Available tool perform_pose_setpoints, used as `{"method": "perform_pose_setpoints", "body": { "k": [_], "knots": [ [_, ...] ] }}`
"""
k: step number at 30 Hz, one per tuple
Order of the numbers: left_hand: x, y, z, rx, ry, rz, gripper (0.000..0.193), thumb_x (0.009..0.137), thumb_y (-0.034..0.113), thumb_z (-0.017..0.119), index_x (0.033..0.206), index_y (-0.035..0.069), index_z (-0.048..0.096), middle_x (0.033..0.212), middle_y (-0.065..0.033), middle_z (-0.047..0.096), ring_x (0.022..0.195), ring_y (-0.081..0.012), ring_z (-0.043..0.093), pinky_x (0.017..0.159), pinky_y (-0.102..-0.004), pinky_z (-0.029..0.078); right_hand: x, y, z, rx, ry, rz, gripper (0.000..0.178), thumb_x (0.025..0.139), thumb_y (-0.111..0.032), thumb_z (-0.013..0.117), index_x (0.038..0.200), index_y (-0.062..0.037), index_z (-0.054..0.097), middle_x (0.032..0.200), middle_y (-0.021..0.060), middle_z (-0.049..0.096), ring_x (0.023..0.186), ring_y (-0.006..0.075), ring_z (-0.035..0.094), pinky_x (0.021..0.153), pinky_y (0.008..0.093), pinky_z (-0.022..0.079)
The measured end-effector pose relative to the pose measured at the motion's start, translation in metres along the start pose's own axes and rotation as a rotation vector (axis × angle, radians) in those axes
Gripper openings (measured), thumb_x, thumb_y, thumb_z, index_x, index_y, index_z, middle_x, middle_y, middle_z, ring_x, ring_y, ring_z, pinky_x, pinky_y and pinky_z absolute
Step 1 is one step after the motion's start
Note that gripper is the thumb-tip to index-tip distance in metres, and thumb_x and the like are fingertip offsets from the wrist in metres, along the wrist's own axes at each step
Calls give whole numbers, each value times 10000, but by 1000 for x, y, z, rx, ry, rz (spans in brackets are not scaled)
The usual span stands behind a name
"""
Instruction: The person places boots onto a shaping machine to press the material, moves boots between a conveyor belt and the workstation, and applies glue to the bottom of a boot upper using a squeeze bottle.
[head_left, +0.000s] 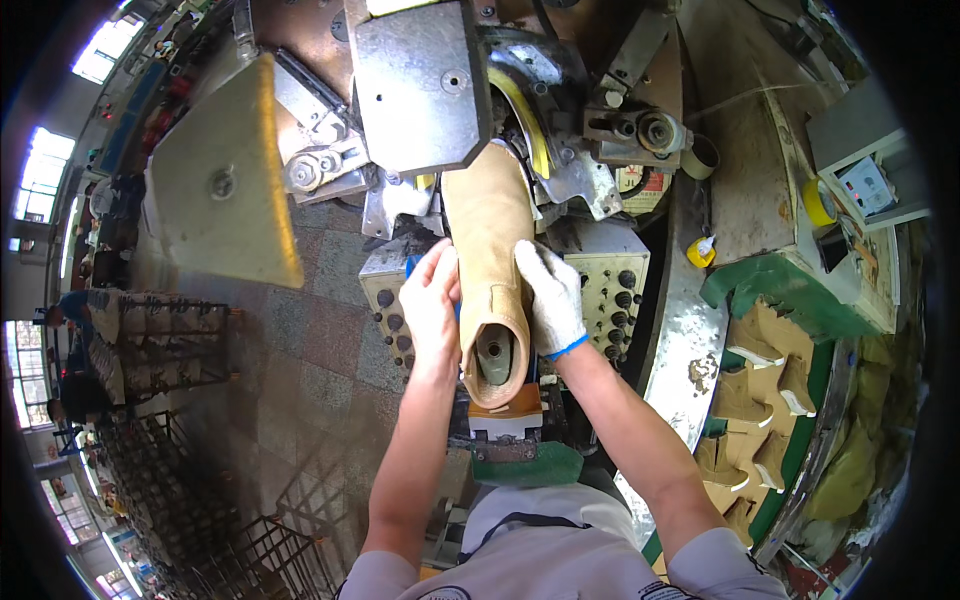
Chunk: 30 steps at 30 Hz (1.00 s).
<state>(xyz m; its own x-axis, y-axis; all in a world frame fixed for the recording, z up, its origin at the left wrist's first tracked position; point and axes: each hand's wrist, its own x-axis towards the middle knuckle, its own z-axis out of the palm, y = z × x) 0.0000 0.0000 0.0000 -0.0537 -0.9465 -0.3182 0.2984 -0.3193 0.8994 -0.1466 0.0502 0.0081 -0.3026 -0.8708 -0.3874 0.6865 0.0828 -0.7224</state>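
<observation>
A tan suede boot (489, 225) lies lengthwise in front of me, with its toe end hidden under the metal block (420, 90) of a machine. Its open top faces me, and inside shows a greyish-green last (493, 352) with a hole in it. My bare left hand (432, 305) is closed against the boot's left side. On the opposite side, my right hand (551, 300), in a white glove with a blue cuff, grips the boot too. Below the boot's opening sits a brown-topped support (507, 407).
Metal clamp arms (325, 165) and a roller (657, 132) flank the block. Control boxes with black knobs (613, 300) stand beneath. A tilted clear panel (225, 180) hangs left. Several tan boots (742, 398) lie on a green-edged rack at right. Dark racks (170, 340) stand far left.
</observation>
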Motion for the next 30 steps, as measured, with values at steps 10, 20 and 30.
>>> {"method": "perform_pose_setpoints", "body": {
  "k": [10, 20, 30],
  "knots": [
    [10, -22, -7, -234, -198, -347, 657, 1051, 598, 522, 1353, 22, 615, 1161, -145, 735, 968, -265, 738, 852, -404, 629, 6, 4, 16, -24, 65, -59, 315, 1017, -235, 702, 1184, 32, 708, 1117, 72, 719, 988, 157, 674, 874, 321, 561],
    [2, -20, 0, -134, -207, -258, 612, 1098, 558, 438, 1336, 21, 608, 1080, -106, 741, 869, -193, 742, 770, -322, 626, 3, 5, 13, -49, 101, -56, 335, 1026, -281, 700, 1141, 32, 727, 1067, 63, 720, 920, 129, 649, 815, 304, 546],
    [-1, -22, -10, 111, -195, -123, 765, 1107, 612, 349, 1194, -59, 705, 1053, -113, 761, 903, -164, 707, 835, -321, 558, 7, 23, 4, -172, 38, -134, 381, 1011, -313, 712, 1100, 57, 720, 1037, 62, 720, 902, 133, 634, 829, 307, 535]
  ]
}}
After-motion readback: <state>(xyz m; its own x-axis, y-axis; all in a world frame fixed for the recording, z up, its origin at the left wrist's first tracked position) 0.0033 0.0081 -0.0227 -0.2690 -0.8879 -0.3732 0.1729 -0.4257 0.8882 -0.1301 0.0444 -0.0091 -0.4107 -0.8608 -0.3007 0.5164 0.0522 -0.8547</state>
